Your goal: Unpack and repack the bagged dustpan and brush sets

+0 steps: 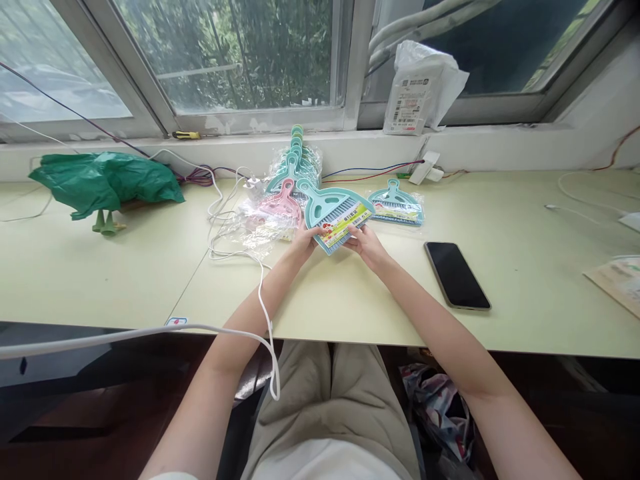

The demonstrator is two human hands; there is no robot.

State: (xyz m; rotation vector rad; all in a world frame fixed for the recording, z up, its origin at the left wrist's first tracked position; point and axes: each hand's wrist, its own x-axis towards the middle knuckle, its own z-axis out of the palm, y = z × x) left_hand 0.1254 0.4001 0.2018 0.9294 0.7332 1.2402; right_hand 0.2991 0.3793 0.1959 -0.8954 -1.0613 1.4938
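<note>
Dustpan set (331, 208), teal with a printed label, is held near the middle of the table (150, 267), handle pointing to 11 o'clock. The left hand (304, 241) closes narrowly on its 8 o'clock corner, and the right hand (367, 243) on its 4 o'clock corner. A pink set (283, 208) lies at its 9 o'clock, a wrapped teal set (397, 205) at 3 o'clock and a phone (456, 273) at 4 o'clock.

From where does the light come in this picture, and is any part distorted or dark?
Head view: soft daylight comes through the windows, lighting the table and the teal dustpan set held by the left hand and right hand evenly, with weak shadows; the wide lens bends their frames; under the table it is dark.
</note>
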